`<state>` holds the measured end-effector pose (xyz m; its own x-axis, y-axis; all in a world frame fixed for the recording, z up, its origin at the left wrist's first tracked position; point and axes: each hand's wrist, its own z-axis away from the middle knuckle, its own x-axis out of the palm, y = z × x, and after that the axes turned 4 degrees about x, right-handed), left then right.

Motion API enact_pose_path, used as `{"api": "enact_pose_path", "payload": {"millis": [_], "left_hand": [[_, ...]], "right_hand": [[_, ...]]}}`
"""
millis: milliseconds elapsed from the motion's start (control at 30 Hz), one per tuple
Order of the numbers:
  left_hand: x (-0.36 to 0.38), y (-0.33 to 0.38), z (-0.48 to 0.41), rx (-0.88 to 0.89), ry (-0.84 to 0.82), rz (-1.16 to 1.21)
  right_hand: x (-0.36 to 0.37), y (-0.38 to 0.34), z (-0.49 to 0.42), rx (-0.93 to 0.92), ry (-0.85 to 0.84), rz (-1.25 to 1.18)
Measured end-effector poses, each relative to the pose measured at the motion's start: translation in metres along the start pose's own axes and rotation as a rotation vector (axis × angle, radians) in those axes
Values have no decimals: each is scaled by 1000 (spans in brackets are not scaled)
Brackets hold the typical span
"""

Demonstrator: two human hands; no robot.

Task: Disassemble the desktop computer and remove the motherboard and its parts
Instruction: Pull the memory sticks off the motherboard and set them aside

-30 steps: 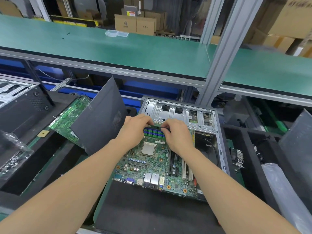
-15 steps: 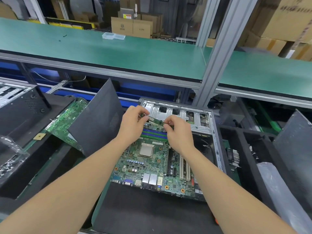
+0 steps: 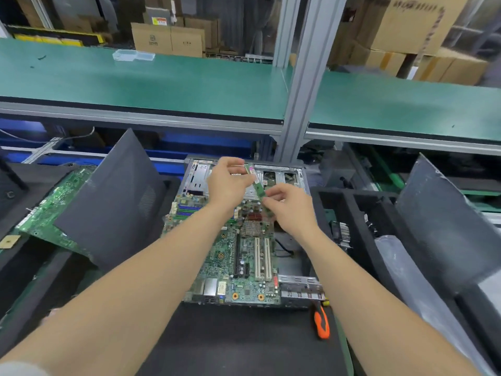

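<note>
An open desktop case (image 3: 298, 287) lies flat in front of me with a green motherboard (image 3: 230, 256) inside it. A narrow green memory stick (image 3: 259, 187) is lifted clear above the board. My left hand (image 3: 229, 181) pinches its upper end. My right hand (image 3: 290, 206) pinches its lower end. The blue memory slots (image 3: 188, 208) lie below my left forearm. My arms hide part of the board's middle.
A second motherboard (image 3: 51, 213) leans at the left behind a dark grey side panel (image 3: 113, 202). An orange-handled screwdriver (image 3: 321, 322) lies right of the case's near corner. Black foam trays (image 3: 360, 221) stand to the right, and a green shelf (image 3: 162, 85) runs overhead.
Both hands have pulled the memory stick out of its slot and raised it above the board, tilting it. The view has shifted left and closer.
</note>
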<state>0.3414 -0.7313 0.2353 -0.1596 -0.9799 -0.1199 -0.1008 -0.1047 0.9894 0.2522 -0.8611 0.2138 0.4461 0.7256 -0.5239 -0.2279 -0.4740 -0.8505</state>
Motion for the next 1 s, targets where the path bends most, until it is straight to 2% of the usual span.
{"api": "enact_pose_path", "payload": {"millis": [200, 300, 500, 600, 700, 867, 1000], "left_hand": [[71, 18, 21, 29, -139, -40], [113, 24, 33, 68, -202, -119], [198, 24, 58, 141, -371, -470], [231, 13, 67, 38, -464, -589], [255, -4, 77, -117, -483, -524], [277, -45, 89, -367, -318, -475], [284, -74, 95, -465, -238, -426]], "right_hand": [[-58, 42, -4, 112, 38, -223], [-89, 66, -9, 143, 84, -261], [-135, 123, -24, 293, 58, -303], [-142, 157, -30, 384, -4, -294], [-141, 190, -34, 472, -48, -296], [-129, 228, -39, 566, -100, -238], [-118, 246, -46, 618, -75, -202]]}}
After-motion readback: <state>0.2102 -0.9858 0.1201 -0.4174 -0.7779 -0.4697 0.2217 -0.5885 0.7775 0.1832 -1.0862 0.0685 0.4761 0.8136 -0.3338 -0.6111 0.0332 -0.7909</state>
